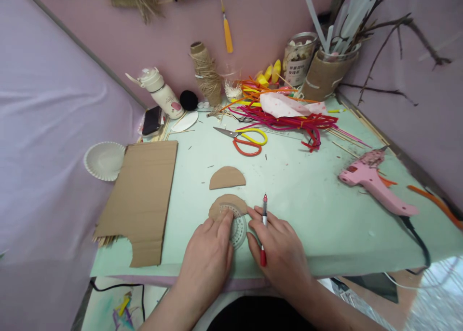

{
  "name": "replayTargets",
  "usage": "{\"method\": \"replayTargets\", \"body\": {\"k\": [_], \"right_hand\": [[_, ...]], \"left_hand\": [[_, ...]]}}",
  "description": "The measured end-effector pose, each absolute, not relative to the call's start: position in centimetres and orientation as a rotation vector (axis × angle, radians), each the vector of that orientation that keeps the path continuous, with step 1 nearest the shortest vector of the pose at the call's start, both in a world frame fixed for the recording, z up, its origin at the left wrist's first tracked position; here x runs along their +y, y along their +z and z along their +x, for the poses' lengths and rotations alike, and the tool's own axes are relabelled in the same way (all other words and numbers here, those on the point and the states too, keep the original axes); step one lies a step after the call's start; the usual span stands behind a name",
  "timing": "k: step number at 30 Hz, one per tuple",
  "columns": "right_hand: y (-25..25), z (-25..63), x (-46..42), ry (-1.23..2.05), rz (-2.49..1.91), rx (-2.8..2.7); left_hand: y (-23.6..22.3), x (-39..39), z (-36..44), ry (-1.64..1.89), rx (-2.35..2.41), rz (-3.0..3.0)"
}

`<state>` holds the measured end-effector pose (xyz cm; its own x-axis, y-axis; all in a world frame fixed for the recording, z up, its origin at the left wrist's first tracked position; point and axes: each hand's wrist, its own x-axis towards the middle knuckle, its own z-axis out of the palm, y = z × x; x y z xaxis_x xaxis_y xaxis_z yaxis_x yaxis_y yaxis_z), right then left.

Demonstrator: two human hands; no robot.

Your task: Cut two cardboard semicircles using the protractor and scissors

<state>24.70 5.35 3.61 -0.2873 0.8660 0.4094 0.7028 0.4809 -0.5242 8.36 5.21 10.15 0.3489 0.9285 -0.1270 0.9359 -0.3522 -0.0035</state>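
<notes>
My left hand [208, 249] is closed, its fingers holding a clear protractor [239, 233] down against a rounded piece of cardboard [219, 204]. Part of the protractor and the cardboard's lower edge lie under those fingers. A red pen [265, 219] is gripped in my right hand [284, 246], its red-tipped end pointing away from me. Fingertips of that hand touch or nearly touch the right end of the cardboard piece. Just beyond it lies a cardboard half-circle [227, 178], flat on the table.
Left is a large cardboard sheet [144, 191] with a curved cut-out, beside a paper plate [104, 160]. Scissors [246, 140] lie farther back, before coloured pipe cleaners [289, 121]. A pink glue gun [376, 181] rests right. Bottle [162, 94], twine cone [207, 75] and jars stand behind.
</notes>
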Motion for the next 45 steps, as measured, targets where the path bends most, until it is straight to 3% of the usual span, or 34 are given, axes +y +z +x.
{"method": "replayTargets", "body": {"k": [45], "right_hand": [[3.5, 24.8, 5.2, 0.356, -1.296, -2.085]], "left_hand": [[8.2, 4.9, 7.9, -0.142, 1.665, 2.792]]}}
